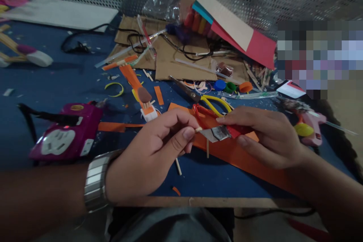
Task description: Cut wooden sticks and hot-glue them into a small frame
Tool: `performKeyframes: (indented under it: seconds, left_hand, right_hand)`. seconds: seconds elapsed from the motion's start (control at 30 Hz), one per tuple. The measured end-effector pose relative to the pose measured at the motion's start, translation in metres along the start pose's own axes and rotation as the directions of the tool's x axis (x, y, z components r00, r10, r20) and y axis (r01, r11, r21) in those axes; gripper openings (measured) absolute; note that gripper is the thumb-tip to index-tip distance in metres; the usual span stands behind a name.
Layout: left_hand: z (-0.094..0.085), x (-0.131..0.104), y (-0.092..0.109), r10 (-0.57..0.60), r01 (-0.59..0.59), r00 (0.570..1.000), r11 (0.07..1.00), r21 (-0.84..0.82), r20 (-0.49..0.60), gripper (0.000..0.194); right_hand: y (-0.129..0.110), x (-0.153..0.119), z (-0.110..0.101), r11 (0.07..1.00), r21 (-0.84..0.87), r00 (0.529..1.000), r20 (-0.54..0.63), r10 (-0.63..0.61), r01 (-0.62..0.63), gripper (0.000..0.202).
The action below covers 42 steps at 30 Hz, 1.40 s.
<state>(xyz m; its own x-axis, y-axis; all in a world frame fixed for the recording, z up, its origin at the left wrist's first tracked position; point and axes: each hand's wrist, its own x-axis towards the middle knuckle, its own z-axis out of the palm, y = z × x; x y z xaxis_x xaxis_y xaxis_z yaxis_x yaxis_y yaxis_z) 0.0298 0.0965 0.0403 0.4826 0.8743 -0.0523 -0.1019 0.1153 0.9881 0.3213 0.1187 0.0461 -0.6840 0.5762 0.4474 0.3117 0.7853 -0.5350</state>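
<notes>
Pinching a short pale stick in the left hand, clutching a red-handled blade in the right hand; could skid off so short a hold, nicking the left thumb.

Both hands pinching; wrists low

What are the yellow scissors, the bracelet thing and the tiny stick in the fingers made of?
Scissors: grey metal blades, probably; handles likely smooth plastic, being bright yellow.
Watch band: shiny metal, it seems, with silvery links catching light.
Stick: maybe plain wood, as it's pale and dull, but too little shows to be sure.
</notes>
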Motion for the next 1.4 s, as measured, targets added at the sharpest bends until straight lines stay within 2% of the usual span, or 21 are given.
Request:
performKeyframes:
  seconds: [0.27,0.5,0.67,0.9,1.1,1.23,1.3,1.4]
  left_hand:
    - [-0.002,-0.001,-0.001,0.028,-0.027,0.999,0.997,0.068,-0.018,0.017]
    - [-0.003,-0.004,0.0,0.051,-0.04,0.998,0.965,0.259,-0.037,0.029]
    - [-0.002,-0.007,0.005,0.01,-0.027,0.998,0.949,0.313,0.057,0.033]
    - [-0.001,-0.005,0.005,0.09,-0.128,0.987,0.944,0.304,0.137,0.029]
    - [0.0,-0.007,0.005,0.125,-0.187,0.975,0.909,0.371,0.186,0.029]
    - [0.003,-0.012,0.004,0.044,-0.16,0.955,0.91,0.383,0.294,0.035]
    - [0.003,-0.013,0.004,0.001,-0.111,0.963,0.912,0.394,0.27,0.043]
    - [0.001,-0.011,0.004,0.011,-0.087,0.982,0.912,0.401,0.188,0.051]
  right_hand:
    - [0.001,0.0,0.0,1.0,-0.014,1.0,0.011,0.015,-0.014,0.042]
    - [-0.001,0.002,0.0,0.999,-0.033,1.0,0.017,0.012,-0.011,0.048]
    - [-0.001,0.001,0.001,0.999,-0.031,1.0,0.017,0.01,-0.01,0.042]
    - [-0.004,0.002,0.001,1.0,-0.002,1.0,0.016,0.001,-0.001,0.05]
    - [-0.004,0.001,0.002,0.999,-0.045,1.0,0.009,-0.015,0.015,0.046]
    - [0.001,0.0,0.007,0.994,-0.104,0.999,-0.007,0.031,-0.032,0.046]
    - [0.002,-0.001,0.008,0.991,-0.102,0.996,-0.053,0.077,-0.082,0.047]
    - [0.002,-0.002,0.006,0.987,-0.083,0.985,-0.118,0.125,-0.135,0.048]
